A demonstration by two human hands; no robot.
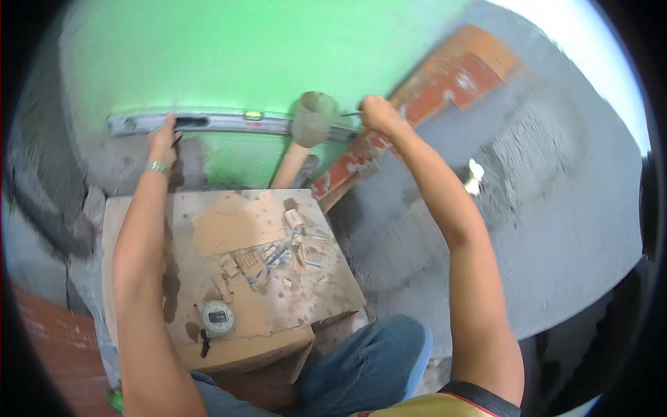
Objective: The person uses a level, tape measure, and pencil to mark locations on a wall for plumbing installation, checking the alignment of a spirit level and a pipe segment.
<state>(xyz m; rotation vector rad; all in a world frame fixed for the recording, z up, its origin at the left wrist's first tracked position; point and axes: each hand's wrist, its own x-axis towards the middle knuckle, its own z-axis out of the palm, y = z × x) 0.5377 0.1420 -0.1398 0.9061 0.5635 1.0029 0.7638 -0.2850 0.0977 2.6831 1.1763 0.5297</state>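
Note:
A silver spirit level (226, 124) with a yellow-green vial lies lengthwise along the green wall (278, 42). My left hand (164, 137) grips it near its left end, the index finger or thumb up over its face. My right hand (379, 113) is closed around a thin dark stick-like tool (351, 113), which points left near the level's right end; its exact kind is unclear. Between the hands, a mallet with a grey head (314, 119) and a wooden handle (290, 167) stands head-up, covering part of the level.
A cardboard-topped box (264, 302) before me bears torn cardboard scraps (253, 267), a round tape measure (217, 316) and a small black piece (205, 343). A stained reddish board (451, 83) slants along the wall at right, beside grey cement (556, 229) with a crumpled white scrap (474, 177).

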